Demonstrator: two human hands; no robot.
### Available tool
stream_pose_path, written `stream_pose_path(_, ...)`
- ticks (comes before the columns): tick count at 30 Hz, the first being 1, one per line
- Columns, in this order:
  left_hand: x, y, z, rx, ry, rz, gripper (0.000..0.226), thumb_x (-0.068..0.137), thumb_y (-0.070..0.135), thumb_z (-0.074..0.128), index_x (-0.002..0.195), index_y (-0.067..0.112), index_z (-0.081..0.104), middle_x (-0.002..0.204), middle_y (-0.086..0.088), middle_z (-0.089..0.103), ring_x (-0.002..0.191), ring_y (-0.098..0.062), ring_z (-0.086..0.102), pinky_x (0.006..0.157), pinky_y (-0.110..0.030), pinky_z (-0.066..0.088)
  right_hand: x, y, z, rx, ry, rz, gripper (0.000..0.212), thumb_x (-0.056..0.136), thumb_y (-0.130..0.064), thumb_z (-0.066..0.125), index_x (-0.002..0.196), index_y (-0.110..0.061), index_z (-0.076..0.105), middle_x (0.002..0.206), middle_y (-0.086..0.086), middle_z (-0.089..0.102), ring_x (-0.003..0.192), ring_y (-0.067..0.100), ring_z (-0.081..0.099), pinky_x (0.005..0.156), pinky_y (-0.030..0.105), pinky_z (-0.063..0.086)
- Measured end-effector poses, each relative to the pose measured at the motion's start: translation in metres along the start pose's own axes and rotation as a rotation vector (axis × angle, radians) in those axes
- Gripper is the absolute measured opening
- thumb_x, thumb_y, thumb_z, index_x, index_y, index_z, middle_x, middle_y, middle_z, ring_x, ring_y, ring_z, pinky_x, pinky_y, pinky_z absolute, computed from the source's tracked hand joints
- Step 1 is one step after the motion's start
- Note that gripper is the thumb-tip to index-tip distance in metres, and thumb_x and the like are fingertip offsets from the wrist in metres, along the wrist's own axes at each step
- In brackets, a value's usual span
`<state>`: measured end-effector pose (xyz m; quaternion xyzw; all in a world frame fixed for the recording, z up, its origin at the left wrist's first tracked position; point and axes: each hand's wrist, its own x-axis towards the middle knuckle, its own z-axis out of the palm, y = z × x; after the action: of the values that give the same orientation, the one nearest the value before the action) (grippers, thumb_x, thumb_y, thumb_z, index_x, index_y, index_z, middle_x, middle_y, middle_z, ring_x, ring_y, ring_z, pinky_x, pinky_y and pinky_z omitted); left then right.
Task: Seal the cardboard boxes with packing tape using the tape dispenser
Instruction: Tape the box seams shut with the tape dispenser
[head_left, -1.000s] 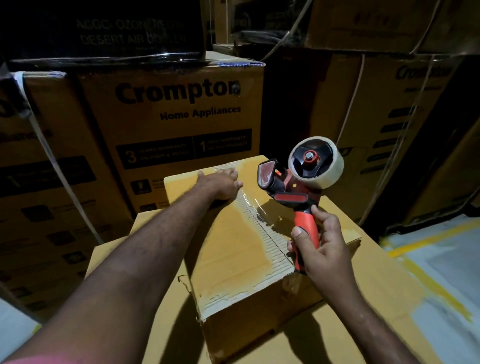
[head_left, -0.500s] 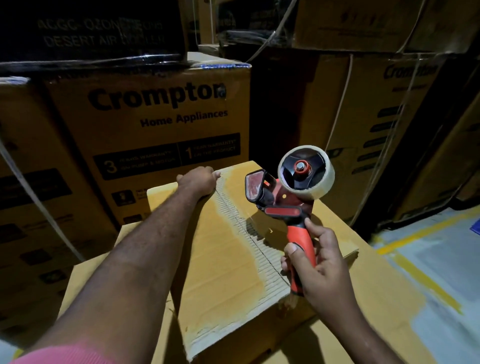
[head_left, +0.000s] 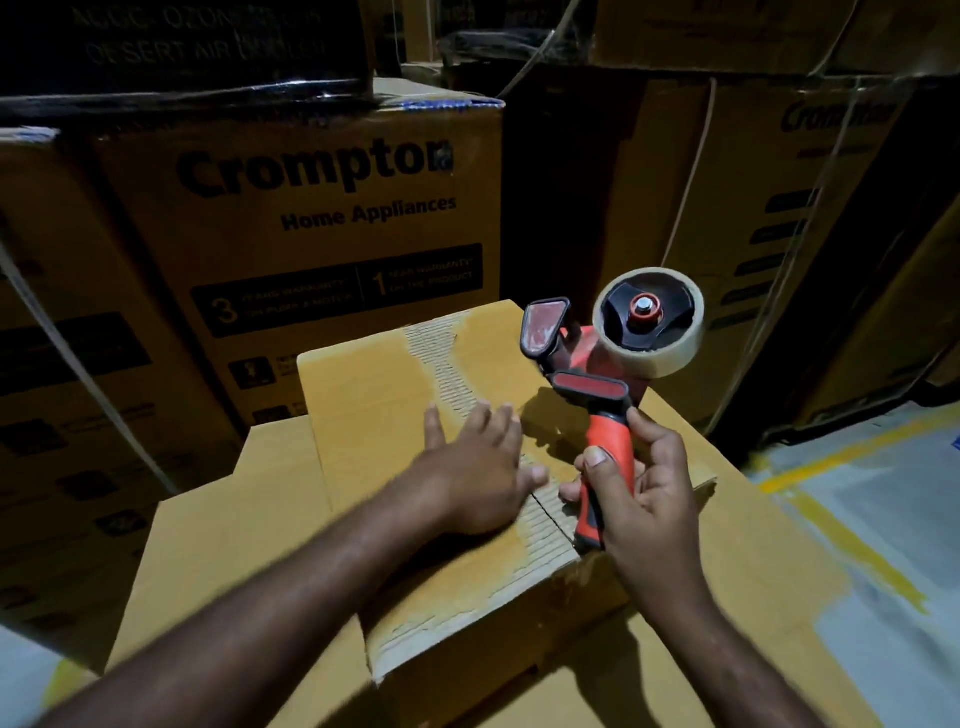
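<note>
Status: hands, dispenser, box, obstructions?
Left hand open, flat on box top, across the seam. Right hand grips tape dispenser handle, head up off box. Left hand possibly in tape path.

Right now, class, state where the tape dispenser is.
In the head view, the tape dispenser is right of centre, gripped by its handle in the right hand above the right edge of the small box, beside the left hand resting on it.

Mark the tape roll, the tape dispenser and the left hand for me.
tape roll (head_left: 680, 353): head view, pale outer band.
tape dispenser (head_left: 610, 436): head view, orange part of the handle.
left hand (head_left: 478, 467): head view, back of the hand.
</note>
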<state>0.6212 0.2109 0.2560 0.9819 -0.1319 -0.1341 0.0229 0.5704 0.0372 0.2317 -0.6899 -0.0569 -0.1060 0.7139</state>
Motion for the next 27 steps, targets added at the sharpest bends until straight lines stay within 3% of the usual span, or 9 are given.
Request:
stream_pose_path(6,-0.074,0.052,0.012,0.072,-0.048,0.130,0.083,0.102,0.065,0.022,0.160,0.016,-0.012,0.166,-0.002,-0.022,0.153,-0.022,-0.023,0.116,-0.064,-0.018,-0.002,-0.006,-0.003,0.070,0.040,0.021,0.054,0.085,-0.033,0.062,0.135,-0.031,0.042,0.096,0.008,0.070,0.075,0.028,0.072,0.058,0.044,0.058)
stream_pose_path(10,-0.078,0.058,0.021,0.123,-0.004,0.135,0.072,0.107,0.050,0.027,0.160,0.016,-0.007,0.168,-0.005,-0.014,0.155,-0.025,-0.015,0.117,-0.067,-0.013,-0.002,-0.011,-0.007,0.146,0.052,0.052,0.043,0.096,-0.015,0.058,0.135,-0.026,0.041,0.100,0.017,0.067,0.072,0.025,0.071,0.063,0.040,0.061)
stream_pose_path(13,-0.075,0.046,0.020,0.116,0.034,0.203,0.067,0.108,0.047,0.029,0.161,0.018,0.000,0.169,-0.005,-0.007,0.155,-0.028,-0.009,0.121,-0.063,-0.004,0.001,-0.014,-0.011,0.154,0.025,0.074,0.040,0.098,-0.012,0.056,0.133,-0.026,0.043,0.100,0.020,0.067,0.070,0.025,0.071,0.064,0.039,0.061)
stream_pose_path(17,-0.078,0.007,0.009,0.131,-0.008,0.224,0.059,0.107,0.044,0.032,0.160,0.033,0.009,0.168,0.010,-0.004,0.154,-0.015,-0.009,0.122,-0.061,-0.007,0.009,-0.021,-0.011,0.131,-0.070,0.089,0.041,0.098,-0.013,0.057,0.134,-0.025,0.043,0.099,0.019,0.067,0.071,0.031,0.070,0.066,0.048,0.060)
stream_pose_path(20,-0.091,-0.032,0.002,0.080,-0.004,0.150,0.052,0.109,0.029,0.034,0.156,0.044,0.019,0.163,0.024,0.003,0.153,-0.005,-0.005,0.121,-0.062,-0.008,0.016,-0.029,-0.004,0.041,-0.165,0.035,0.045,0.098,-0.016,0.058,0.138,-0.026,0.041,0.099,0.013,0.067,0.076,0.029,0.072,0.068,0.049,0.061)
stream_pose_path(23,-0.104,-0.063,0.005,0.003,0.153,0.112,0.050,0.102,0.018,0.050,0.146,0.042,0.045,0.156,0.028,0.027,0.153,-0.004,0.012,0.123,-0.059,0.000,0.019,-0.033,0.007,0.050,-0.261,-0.004,0.046,0.097,-0.015,0.058,0.139,-0.025,0.041,0.099,0.013,0.065,0.075,0.027,0.071,0.066,0.041,0.062)
stream_pose_path(25,-0.110,-0.074,0.014,-0.034,0.345,0.099,0.049,0.093,0.008,0.064,0.131,0.038,0.063,0.145,0.025,0.048,0.146,-0.005,0.033,0.120,-0.059,0.019,0.017,-0.033,0.016,0.046,-0.330,-0.010,0.044,0.096,-0.015,0.059,0.136,-0.025,0.043,0.102,0.015,0.064,0.075,0.029,0.071,0.064,0.039,0.062)
stream_pose_path(27,-0.114,-0.085,0.026,-0.049,0.539,0.032,0.036,0.088,0.008,0.069,0.115,0.033,0.074,0.130,0.019,0.065,0.129,-0.006,0.055,0.108,-0.055,0.042,0.013,-0.028,0.022,0.044,-0.408,-0.007,0.043,0.095,-0.015,0.061,0.133,-0.028,0.046,0.107,0.015,0.061,0.076,0.031,0.071,0.063,0.049,0.061)
